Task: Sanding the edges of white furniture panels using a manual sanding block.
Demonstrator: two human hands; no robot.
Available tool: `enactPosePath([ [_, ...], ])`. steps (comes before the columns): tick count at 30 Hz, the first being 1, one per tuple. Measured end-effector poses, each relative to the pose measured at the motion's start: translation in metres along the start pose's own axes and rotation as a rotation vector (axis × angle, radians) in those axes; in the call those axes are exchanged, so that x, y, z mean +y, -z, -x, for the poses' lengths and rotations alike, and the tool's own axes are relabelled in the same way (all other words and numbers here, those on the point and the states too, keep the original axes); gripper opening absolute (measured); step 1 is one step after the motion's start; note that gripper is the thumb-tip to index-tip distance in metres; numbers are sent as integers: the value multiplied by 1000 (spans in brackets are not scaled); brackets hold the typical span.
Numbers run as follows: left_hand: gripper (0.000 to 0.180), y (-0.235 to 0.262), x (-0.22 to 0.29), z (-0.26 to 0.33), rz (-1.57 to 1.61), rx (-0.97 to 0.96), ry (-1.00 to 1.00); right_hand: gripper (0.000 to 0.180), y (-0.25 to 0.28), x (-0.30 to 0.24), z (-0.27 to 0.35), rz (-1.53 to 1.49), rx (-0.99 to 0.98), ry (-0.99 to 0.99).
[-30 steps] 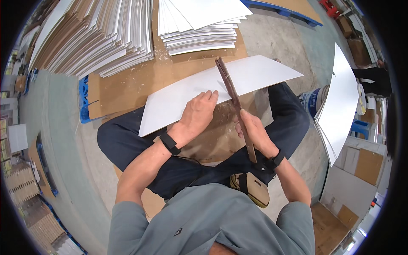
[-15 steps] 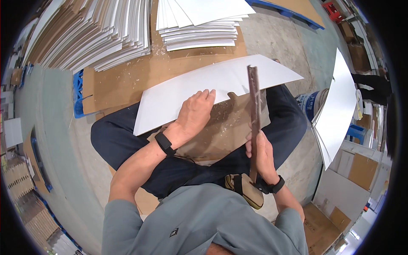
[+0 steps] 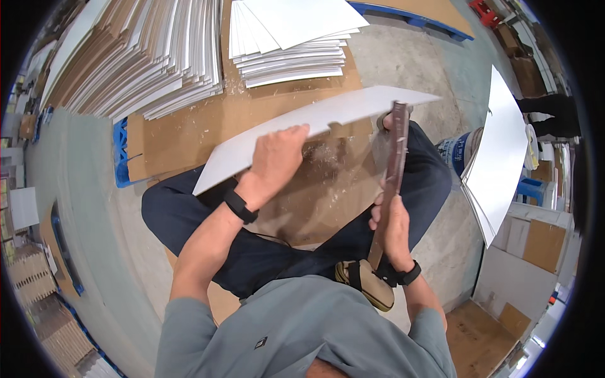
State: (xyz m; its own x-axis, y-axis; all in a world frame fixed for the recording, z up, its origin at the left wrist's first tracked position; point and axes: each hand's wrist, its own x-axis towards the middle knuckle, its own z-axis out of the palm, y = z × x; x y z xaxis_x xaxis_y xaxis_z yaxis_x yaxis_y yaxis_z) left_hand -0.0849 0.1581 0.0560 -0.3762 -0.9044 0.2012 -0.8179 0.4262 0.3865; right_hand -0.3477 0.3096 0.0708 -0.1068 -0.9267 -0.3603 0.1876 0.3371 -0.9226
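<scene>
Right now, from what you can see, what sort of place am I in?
Probably a workshop or a warehouse work area. A large stack of thin white-and-brown boards and a blue pallet topped with a brown sheet suggest it, as does the long dark-brown bar in your right hand.

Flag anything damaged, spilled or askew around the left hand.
The white board in the left hand has a notch breaking its otherwise smooth near edge, perhaps intentional. Pale flecks litter the brown cardboard below, resembling loose debris.
</scene>
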Motion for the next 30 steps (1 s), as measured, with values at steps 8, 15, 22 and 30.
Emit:
enactPosePath([
  [8,26,88,-33,-39,153,195,183,44,25,5,0,-184,47,-128],
  [15,37,132,-28,-51,673,150,242,24,35,5,1,-163,121,-92],
  [22,37,129,2,-60,1029,110,304,43,54,13,-7,-72,231,80],
  [30,39,101,29,-96,1170,50,314,43,80,-28,-15,157,334,342],
])
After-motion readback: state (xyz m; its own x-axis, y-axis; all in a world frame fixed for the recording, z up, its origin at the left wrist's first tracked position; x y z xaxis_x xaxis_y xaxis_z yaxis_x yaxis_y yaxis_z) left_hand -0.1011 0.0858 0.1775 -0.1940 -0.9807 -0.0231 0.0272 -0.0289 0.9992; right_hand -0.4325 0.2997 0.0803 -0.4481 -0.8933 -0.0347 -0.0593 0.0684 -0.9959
